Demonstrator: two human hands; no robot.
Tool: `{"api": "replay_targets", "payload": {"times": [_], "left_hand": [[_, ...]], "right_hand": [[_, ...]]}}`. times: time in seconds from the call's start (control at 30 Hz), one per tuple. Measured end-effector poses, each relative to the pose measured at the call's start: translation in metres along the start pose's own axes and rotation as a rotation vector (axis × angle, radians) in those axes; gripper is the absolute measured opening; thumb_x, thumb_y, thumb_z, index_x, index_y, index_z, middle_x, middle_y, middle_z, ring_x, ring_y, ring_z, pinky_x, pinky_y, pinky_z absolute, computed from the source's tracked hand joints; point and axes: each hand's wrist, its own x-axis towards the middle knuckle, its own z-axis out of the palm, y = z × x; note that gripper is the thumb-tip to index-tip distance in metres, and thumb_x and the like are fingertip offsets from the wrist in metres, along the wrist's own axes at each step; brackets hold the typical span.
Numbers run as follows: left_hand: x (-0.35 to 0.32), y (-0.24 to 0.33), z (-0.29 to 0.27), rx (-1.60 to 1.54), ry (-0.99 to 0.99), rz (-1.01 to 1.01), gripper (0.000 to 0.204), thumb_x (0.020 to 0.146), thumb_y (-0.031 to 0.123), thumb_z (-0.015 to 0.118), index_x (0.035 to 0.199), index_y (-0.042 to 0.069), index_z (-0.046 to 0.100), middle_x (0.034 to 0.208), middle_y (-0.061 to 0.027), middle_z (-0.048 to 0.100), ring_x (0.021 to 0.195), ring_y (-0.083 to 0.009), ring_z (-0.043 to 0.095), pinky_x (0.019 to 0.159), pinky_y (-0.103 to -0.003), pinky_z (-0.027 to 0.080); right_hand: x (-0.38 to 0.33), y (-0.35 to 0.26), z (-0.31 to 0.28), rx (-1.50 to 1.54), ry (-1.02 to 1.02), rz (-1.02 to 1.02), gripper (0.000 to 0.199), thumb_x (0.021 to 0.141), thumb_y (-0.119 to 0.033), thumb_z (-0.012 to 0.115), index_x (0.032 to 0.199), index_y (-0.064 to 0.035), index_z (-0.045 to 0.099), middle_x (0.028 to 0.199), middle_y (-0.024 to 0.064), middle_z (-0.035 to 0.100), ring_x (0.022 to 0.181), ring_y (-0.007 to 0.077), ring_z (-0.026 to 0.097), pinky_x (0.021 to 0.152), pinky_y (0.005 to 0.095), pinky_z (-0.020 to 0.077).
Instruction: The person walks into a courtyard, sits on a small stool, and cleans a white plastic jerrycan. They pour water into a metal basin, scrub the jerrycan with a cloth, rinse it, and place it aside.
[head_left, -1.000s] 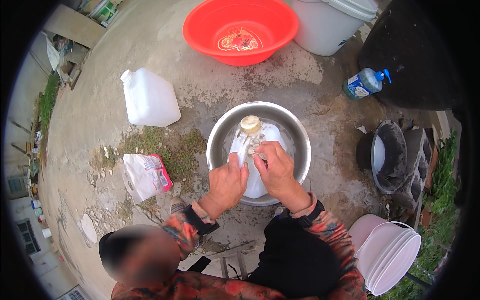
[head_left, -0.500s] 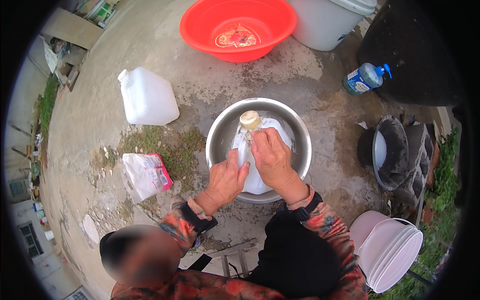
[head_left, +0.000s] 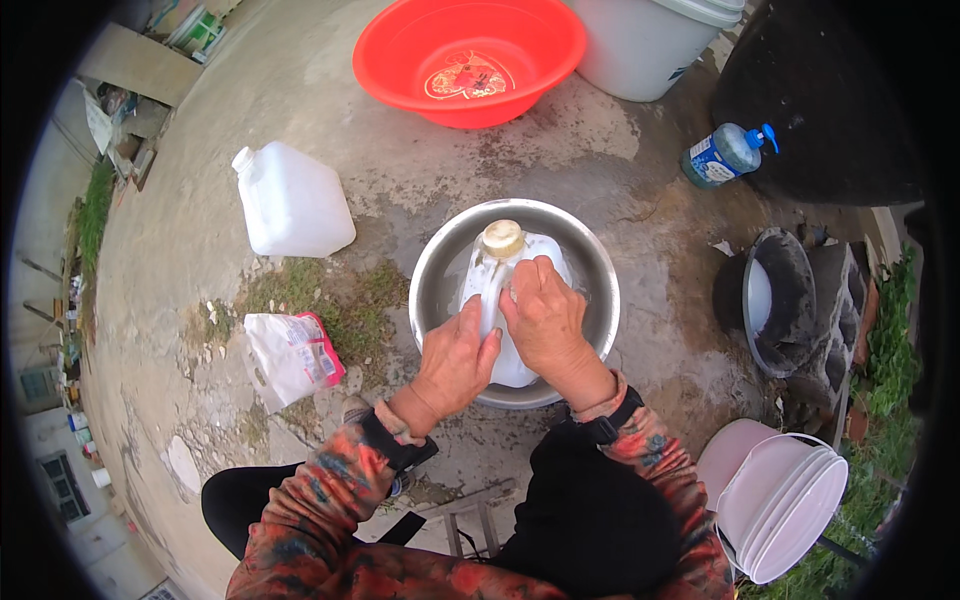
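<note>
Now both hands, left (head_left: 458, 358) and right (head_left: 545, 318), press down on the wet jug (head_left: 515, 300) in the bowl (head_left: 440, 270); it looks slippery, so its handle is the best hold.

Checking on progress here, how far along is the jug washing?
In hand: both hands, left and right, rub the white jug lying in the steel basin. A second white jug stands untouched on the concrete. Nothing looks finished yet.

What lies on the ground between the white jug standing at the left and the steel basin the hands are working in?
In the head view, only bare wet concrete and a patch of grass separate the standing white jug from the steel basin. The white-and-red packet lies below that stretch.
</note>
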Motion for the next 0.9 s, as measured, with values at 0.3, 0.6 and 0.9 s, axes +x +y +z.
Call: {"api": "replay_targets", "payload": {"times": [0.3, 0.6, 0.9], "left_hand": [[0.004, -0.003, 0.0, -0.011, -0.034, -0.103, 0.038, 0.09, 0.016, 0.058, 0.119, -0.005, 0.044, 0.08, -0.0246, 0.064, 0.073, -0.0441, 0.063, 0.065, -0.051, 0.05], [-0.003, -0.006, 0.002, -0.006, 0.037, -0.114, 0.036, 0.089, 0.017, 0.059, 0.117, -0.002, 0.045, 0.078, -0.0208, 0.064, 0.071, -0.0423, 0.063, 0.062, -0.05, 0.05], [0.001, -0.01, -0.001, 0.23, 0.119, 0.059, 0.036, 0.086, 0.017, 0.064, 0.115, 0.0, 0.049, 0.075, -0.0146, 0.064, 0.066, -0.0353, 0.064, 0.057, -0.044, 0.05]], "right_hand": [[0.005, 0.008, -0.002, 0.198, 0.097, -0.139, 0.02, 0.078, 0.0, 0.067, 0.092, -0.0038, 0.054, 0.09, 0.012, 0.055, 0.074, 0.0316, 0.061, 0.059, 0.041, 0.0506], [-0.006, 0.001, -0.003, -0.039, 0.018, -0.205, 0.023, 0.075, 0.001, 0.068, 0.095, -0.0061, 0.059, 0.09, 0.0089, 0.055, 0.078, 0.0271, 0.062, 0.06, 0.0361, 0.0519], [0.01, 0.023, -0.012, 0.035, 0.074, -0.061, 0.02, 0.074, -0.001, 0.068, 0.089, -0.007, 0.058, 0.089, 0.0072, 0.056, 0.088, 0.0282, 0.06, 0.068, 0.0398, 0.0517]]}}
